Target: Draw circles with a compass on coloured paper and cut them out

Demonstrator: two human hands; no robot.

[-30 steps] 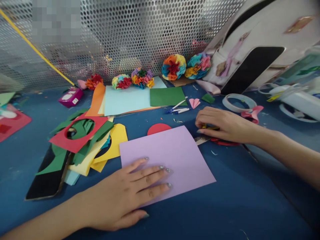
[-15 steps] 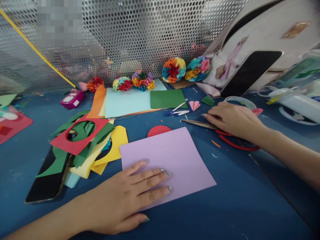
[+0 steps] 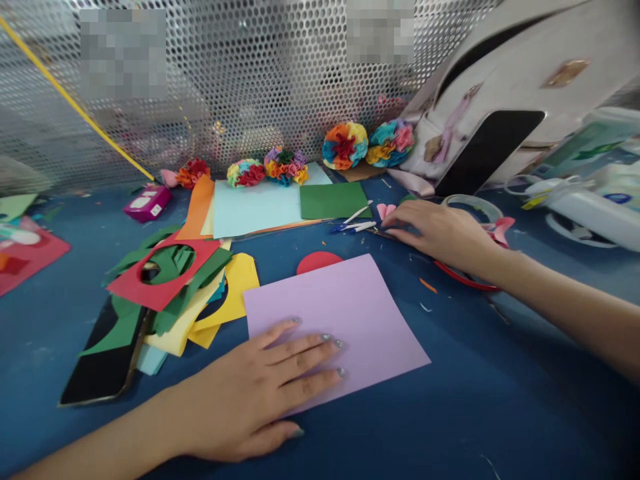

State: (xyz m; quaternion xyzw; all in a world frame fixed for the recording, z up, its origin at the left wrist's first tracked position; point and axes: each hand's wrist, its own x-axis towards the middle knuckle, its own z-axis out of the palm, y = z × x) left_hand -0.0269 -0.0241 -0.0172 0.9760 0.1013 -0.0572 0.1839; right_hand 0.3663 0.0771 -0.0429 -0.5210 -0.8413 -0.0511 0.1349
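My left hand (image 3: 260, 393) lies flat with fingers spread on a sheet of purple paper (image 3: 345, 320). A red paper circle (image 3: 319, 261) sticks out partly from under the sheet's far edge. My right hand (image 3: 435, 230) reaches over the red-handled scissors (image 3: 467, 277), hiding most of their blades. Its fingers are bent and apart, with nothing visible between them. Just left of these fingertips lies a blue and white compass (image 3: 356, 225). A small pink paper heart (image 3: 384, 211) is partly hidden behind the fingers.
Paper offcuts (image 3: 165, 273) lie over a dark phone (image 3: 100, 373) on the left. Light blue sheets (image 3: 255, 207) and a green card (image 3: 334, 201) lie farther back, before several crepe paper flowers (image 3: 345, 145). A tape roll (image 3: 473, 205), another phone (image 3: 490, 153) and a white backpack (image 3: 510, 87) stand right.
My right hand has moved left from the scissors' handles toward the compass and now covers the blades and part of the pink heart. My left hand stays flat on the purple paper.
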